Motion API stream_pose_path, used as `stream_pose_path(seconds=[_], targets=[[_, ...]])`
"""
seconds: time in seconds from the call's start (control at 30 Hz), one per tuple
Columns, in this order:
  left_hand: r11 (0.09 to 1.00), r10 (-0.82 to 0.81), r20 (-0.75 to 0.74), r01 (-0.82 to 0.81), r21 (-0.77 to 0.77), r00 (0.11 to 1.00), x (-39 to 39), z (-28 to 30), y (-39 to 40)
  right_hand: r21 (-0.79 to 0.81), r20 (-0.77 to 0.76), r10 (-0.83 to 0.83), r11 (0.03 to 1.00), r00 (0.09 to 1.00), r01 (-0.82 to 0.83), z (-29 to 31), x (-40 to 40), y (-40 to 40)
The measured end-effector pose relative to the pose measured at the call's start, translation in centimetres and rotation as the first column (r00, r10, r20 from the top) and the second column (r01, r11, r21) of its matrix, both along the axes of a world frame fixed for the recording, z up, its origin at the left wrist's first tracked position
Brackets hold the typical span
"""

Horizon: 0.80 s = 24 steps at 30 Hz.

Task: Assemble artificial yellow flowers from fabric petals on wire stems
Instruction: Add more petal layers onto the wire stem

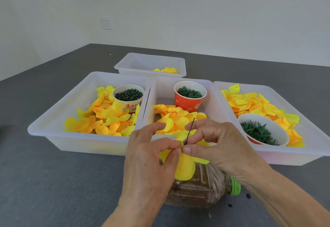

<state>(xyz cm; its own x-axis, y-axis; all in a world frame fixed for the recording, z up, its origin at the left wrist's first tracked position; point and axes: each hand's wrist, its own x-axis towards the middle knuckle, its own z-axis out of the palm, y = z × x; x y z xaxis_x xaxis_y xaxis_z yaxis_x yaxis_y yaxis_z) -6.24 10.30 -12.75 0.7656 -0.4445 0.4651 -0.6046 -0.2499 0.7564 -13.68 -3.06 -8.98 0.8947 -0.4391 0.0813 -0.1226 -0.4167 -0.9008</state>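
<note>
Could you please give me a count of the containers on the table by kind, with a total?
White plastic trays: 4, the far one, left, middle, right
Paper cups holding green parts: 3, in the left tray, middle tray, right tray
Plastic bottles: 1, lying on its side
Total: 8

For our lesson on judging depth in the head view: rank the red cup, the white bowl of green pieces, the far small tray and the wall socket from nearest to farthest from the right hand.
From the right hand:
1. White bowl, just to its right, in the right tray.
2. Red cup, behind it, in the middle tray.
3. Far small tray, behind the front row.
4. Wall socket, on the back wall, left.
</note>
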Motion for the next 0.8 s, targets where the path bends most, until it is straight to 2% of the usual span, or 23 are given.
stream_pose_path(seconds=[0.23, 0.33, 0.67, 0.8], targets=[[0.999, 0.006, 0.047, -0.008, 0.032, 0.999, -0.2, 0.4, 0.2, 0.055, 0.031, -0.028, 0.998, 0.999, 0.026, -0.1, -0.3, 0.4], [1.000, -0.001, -0.017, 0.002, 0.018, 1.000, -0.3, 0.6, 0.4, 0.071, 0.034, -0.021, 0.997, 0.999, 0.019, 0.0, -0.6, 0.4], [0.999, 0.010, 0.013, -0.010, 0.045, 1.000, -0.6, 1.2, 0.1, -0.006, 0.042, 0.009, 1.000, 0.999, -0.008, -0.1, -0.6, -0.1], [0.996, -0.012, 0.047, 0.008, 0.088, 0.999, -0.3, 1.2, 0.0, -0.087, 0.035, -0.003, 0.996, 0.999, 0.006, -0.3, -0.4, -0.3]])
